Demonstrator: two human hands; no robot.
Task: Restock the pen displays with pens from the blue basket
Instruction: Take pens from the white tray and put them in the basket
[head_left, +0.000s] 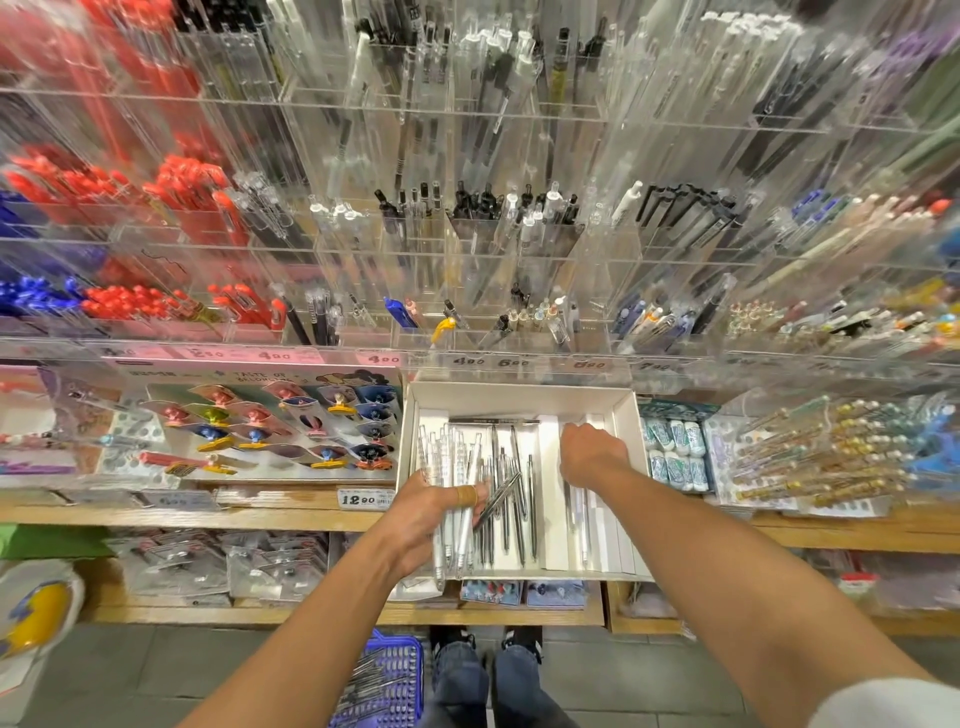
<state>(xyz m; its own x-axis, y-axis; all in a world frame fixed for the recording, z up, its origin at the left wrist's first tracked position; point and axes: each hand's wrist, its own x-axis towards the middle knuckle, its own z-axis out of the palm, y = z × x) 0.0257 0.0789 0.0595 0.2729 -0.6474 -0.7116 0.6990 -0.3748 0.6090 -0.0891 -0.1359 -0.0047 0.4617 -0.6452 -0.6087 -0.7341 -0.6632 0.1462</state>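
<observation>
We note left hand (426, 512) gripping a bundle of clear pens (452, 467) over the white box (519, 397); right hand (589, 454) curled inside, grip unclear; blue basket (387, 680) on floor.

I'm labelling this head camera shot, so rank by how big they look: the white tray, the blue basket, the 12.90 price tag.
Largest to smallest in the head view:
1. white tray
2. blue basket, though the frame's bottom edge cuts it off and it sits lower on the floor, so its true size is unsure
3. price tag
</observation>
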